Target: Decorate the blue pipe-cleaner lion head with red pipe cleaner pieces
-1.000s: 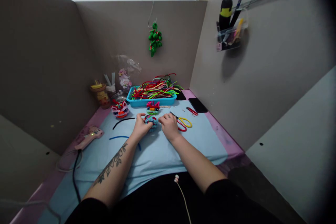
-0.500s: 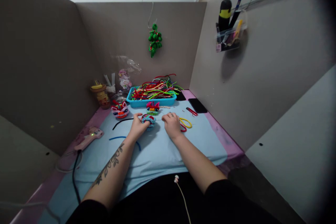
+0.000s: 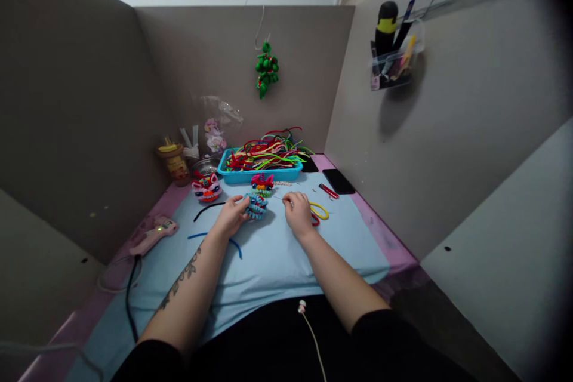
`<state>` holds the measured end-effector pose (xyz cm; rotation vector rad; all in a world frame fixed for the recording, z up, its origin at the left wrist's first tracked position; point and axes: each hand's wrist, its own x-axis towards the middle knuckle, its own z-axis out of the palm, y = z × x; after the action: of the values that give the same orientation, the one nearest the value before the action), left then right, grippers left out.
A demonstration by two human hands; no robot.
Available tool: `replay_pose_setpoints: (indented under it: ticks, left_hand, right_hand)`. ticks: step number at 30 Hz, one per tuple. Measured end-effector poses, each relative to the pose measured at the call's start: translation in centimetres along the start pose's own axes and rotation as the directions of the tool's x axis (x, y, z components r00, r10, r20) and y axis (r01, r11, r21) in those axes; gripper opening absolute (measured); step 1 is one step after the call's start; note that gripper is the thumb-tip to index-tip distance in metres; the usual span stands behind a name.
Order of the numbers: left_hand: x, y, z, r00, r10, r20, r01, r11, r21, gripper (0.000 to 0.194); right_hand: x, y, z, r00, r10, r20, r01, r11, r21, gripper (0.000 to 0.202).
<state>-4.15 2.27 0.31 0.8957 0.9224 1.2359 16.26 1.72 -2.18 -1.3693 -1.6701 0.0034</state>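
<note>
My left hand (image 3: 233, 215) is closed on a light-blue piece of fuzzy pipe-cleaner craft (image 3: 256, 207), held just above the blue cloth (image 3: 286, 262). My right hand (image 3: 298, 213) is in a pinch to the right of it. A thin pale strand (image 3: 278, 197) runs from the craft piece toward those fingertips; whether it is thread or wire I cannot tell. Scissors with yellow and red handles (image 3: 320, 210) lie beside my right hand, partly covered by it. Behind the held piece sits a small red and green craft head (image 3: 262, 184). A black pipe cleaner (image 3: 206, 209) and a blue one (image 3: 236, 248) lie near my left hand.
A turquoise tray (image 3: 259, 176) full of colourful pipe cleaners stands at the back. Left of it are a pink craft head (image 3: 207, 188) and a cup (image 3: 175, 164). A pink glue gun (image 3: 154, 237) lies far left, a red cutter (image 3: 329, 191) and phone (image 3: 339, 181) right.
The light-blue piece has turned in my left hand and shows more of its blue loops. My right hand has shifted slightly right, away from it. The view has moved a little.
</note>
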Motion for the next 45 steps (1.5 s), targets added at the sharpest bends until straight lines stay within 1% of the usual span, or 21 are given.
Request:
replay_pose_setpoints:
  ticks: [5, 10, 13, 16, 18, 20, 22, 24, 26, 28, 29, 31, 33, 35, 37, 39, 42, 45]
  left_hand:
    - [-0.3, 0.3, -0.1, 0.996, -0.055, 0.073, 0.058, 0.998, -0.039, 0.036]
    - [-0.5, 0.6, -0.3, 0.985, -0.09, 0.148, 0.103, 0.991, -0.08, 0.037]
    - [-0.5, 0.6, -0.3, 0.988, -0.081, 0.133, 0.092, 0.993, -0.077, 0.038]
    - [-0.5, 0.5, -0.2, 0.993, -0.055, 0.101, 0.065, 0.993, -0.1, 0.042]
    - [-0.6, 0.4, -0.1, 0.994, -0.041, 0.101, 0.052, 0.992, -0.113, 0.043]
    - [-0.6, 0.4, -0.1, 0.994, -0.03, 0.108, 0.043, 0.992, -0.116, 0.044]
    - [-0.6, 0.3, -0.1, 0.993, -0.021, 0.116, 0.034, 0.993, -0.114, 0.044]
    - [-0.5, 0.2, -0.2, 0.991, -0.014, 0.136, 0.028, 0.994, -0.105, 0.042]
    - [-0.4, 0.1, -0.3, 0.986, -0.012, 0.169, 0.028, 0.995, -0.095, 0.041]
    - [-0.4, 0.1, -0.4, 0.981, -0.012, 0.196, 0.031, 0.995, -0.091, 0.04]
    - [-0.4, 0.1, -0.4, 0.979, -0.013, 0.204, 0.032, 0.995, -0.091, 0.04]
    - [-0.5, 0.1, -0.2, 0.978, -0.015, 0.206, 0.034, 0.995, -0.093, 0.039]
    - [-0.7, 0.1, 0.2, 0.981, -0.02, 0.191, 0.038, 0.995, -0.094, 0.04]
    - [-0.9, 0.0, 0.6, 0.985, -0.024, 0.172, 0.042, 0.994, -0.099, 0.043]
    - [-1.1, -0.1, 0.9, 0.987, -0.023, 0.159, 0.04, 0.994, -0.105, 0.044]
    - [-1.1, -0.3, 1.1, 0.989, -0.016, 0.145, 0.032, 0.993, -0.11, 0.045]
    - [-1.1, -0.7, 1.1, 0.992, -0.018, 0.121, 0.032, 0.993, -0.112, 0.046]
    - [-1.0, -0.9, 1.1, 0.994, -0.031, 0.101, 0.042, 0.993, -0.107, 0.048]
  right_hand:
    - [-0.1, -0.1, 0.1, 1.0, -0.013, 0.017, 0.013, 1.0, -0.005, 0.018]
    - [-0.1, 0.1, 0.2, 1.0, -0.011, 0.017, 0.011, 1.0, -0.005, 0.017]
    - [-0.1, 0.3, 0.4, 1.0, -0.007, 0.007, 0.007, 1.0, 0.005, 0.016]
    - [-0.2, 0.5, 0.7, 0.999, 0.038, -0.015, -0.038, 0.999, 0.032, 0.018]
    - [-0.3, 0.5, 0.9, 0.998, 0.067, 0.016, -0.068, 0.997, 0.027, 0.021]
    - [-0.4, 0.5, 1.0, 0.994, 0.075, 0.074, -0.076, 0.997, 0.011, 0.021]
    - [-0.4, 0.4, 1.1, 0.991, 0.076, 0.106, -0.078, 0.997, 0.011, 0.021]
    - [-0.4, 0.4, 1.1, 0.992, 0.09, 0.085, -0.092, 0.995, 0.029, 0.022]
    - [-0.3, 0.3, 0.8, 0.995, 0.089, 0.035, -0.091, 0.994, 0.062, 0.024]
    - [-0.2, 0.0, 0.4, 0.999, 0.043, -0.003, -0.043, 0.995, 0.089, 0.023]
    - [-0.3, -0.2, 0.2, 1.0, -0.006, -0.007, 0.007, 0.995, 0.096, 0.022]
    - [-0.5, -1.0, -0.2, 0.989, -0.147, 0.021, 0.144, 0.985, 0.099, 0.022]
    - [-0.9, -1.9, -0.5, 0.954, -0.288, 0.08, 0.281, 0.955, 0.096, 0.022]
    - [-1.3, -2.8, -0.6, 0.914, -0.381, 0.138, 0.371, 0.924, 0.092, 0.022]
    - [-1.6, -3.4, -0.5, 0.89, -0.421, 0.175, 0.411, 0.907, 0.089, 0.021]
    - [-1.7, -3.6, -0.4, 0.881, -0.43, 0.198, 0.421, 0.903, 0.089, 0.02]
    - [-1.7, -3.5, -0.1, 0.882, -0.419, 0.217, 0.409, 0.908, 0.094, 0.02]
    - [-1.7, -3.4, 0.0, 0.884, -0.417, 0.211, 0.404, 0.909, 0.106, 0.018]
